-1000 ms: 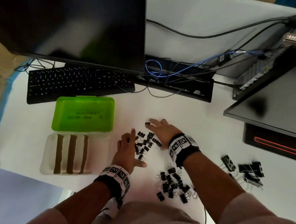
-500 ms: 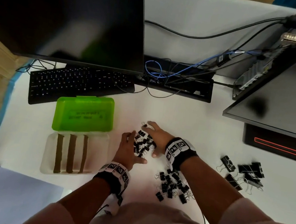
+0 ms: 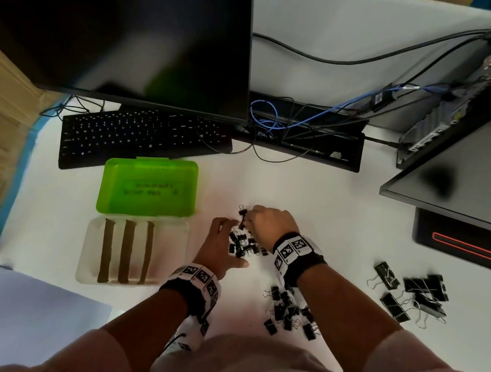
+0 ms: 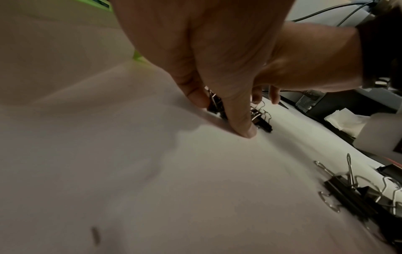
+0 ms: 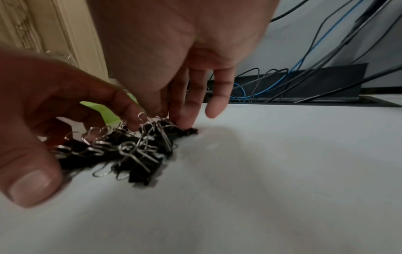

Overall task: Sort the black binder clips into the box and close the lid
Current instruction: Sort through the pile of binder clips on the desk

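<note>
Your left hand [image 3: 219, 251] and right hand [image 3: 270, 223] face each other on the white desk [image 3: 329, 218], cupped around a small heap of black binder clips [image 3: 241, 244] just right of the box [image 3: 133, 253]. Left: fingers bent down, fingertips [image 4: 243, 130] on the desk, thumb out flat toward you; it walls the heap from the left and touches the clips, but I can't tell whether it actually grips any. Right: fingers curved down over the far side of the heap, fingertips [image 5: 187, 120] on the clips, little finger lifted clear; a real pinch isn't visible there either. One clip [image 3: 242, 211] sticks out at the far edge by your right fingers. The box sits open, clear tray toward you with three brown strips [image 3: 126, 252] standing along its length, green lid [image 3: 149, 186] swung back flat toward the keyboard [image 3: 145, 138]; no clips visible in the tray. A second scatter of small clips [image 3: 290, 312] lies near you, partly under your right forearm. A group of larger black clips [image 3: 410, 292] sits well apart to the right. The monitor [image 3: 116, 17] stands over the keyboard, and a cable tray [image 3: 304, 131] with blue and black leads runs behind your hands. Wrist views are soft, so the finer finger contact is unclear.
</note>
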`<state>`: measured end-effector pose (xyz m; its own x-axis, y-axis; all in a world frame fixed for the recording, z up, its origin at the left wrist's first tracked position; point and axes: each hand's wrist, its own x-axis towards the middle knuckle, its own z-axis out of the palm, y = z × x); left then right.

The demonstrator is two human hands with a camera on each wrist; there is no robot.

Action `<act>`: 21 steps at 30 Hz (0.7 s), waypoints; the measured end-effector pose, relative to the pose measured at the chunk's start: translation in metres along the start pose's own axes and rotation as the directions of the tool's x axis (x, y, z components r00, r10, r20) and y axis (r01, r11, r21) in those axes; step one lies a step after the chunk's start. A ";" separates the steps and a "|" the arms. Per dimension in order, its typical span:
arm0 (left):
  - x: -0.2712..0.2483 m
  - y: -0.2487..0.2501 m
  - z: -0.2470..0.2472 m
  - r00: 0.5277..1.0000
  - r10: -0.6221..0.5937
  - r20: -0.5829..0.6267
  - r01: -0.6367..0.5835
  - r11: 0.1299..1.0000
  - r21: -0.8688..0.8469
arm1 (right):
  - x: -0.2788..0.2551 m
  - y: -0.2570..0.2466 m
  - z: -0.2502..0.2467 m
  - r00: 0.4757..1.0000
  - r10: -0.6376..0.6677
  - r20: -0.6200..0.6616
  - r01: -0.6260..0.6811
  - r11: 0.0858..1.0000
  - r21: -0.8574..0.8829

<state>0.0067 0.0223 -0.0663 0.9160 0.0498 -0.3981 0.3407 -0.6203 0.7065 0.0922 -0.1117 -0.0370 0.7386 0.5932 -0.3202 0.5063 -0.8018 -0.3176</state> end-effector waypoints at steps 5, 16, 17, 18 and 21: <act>0.003 0.000 -0.003 0.999 -0.031 -0.011 0.032 0.998 0.058 | -0.006 0.020 -0.009 0.977 0.112 -0.184 -0.088 0.988 0.130; 0.020 0.006 -0.011 0.992 0.000 0.125 -0.008 0.998 0.063 | 0.015 0.020 -0.005 0.993 -0.067 0.097 0.066 0.998 0.019; 0.021 0.005 -0.013 0.992 0.005 0.128 -0.013 0.998 0.059 | 0.015 0.022 -0.004 0.997 -0.040 0.063 0.037 0.998 0.047; 0.021 0.005 -0.014 0.991 0.014 0.133 -0.022 0.998 0.063 | 0.013 0.024 -0.004 1.000 -0.007 0.017 0.005 0.996 0.093; 0.024 0.005 -0.014 0.989 0.045 0.143 -0.057 0.995 0.082 | 0.006 0.035 -0.012 0.973 0.133 -0.189 -0.064 0.941 0.333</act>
<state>0.0336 0.0311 -0.0641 0.8904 -0.0907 -0.4460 0.2698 -0.6839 0.6778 0.1190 -0.1370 -0.0392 0.8703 0.4565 -0.1852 0.2805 -0.7683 -0.5753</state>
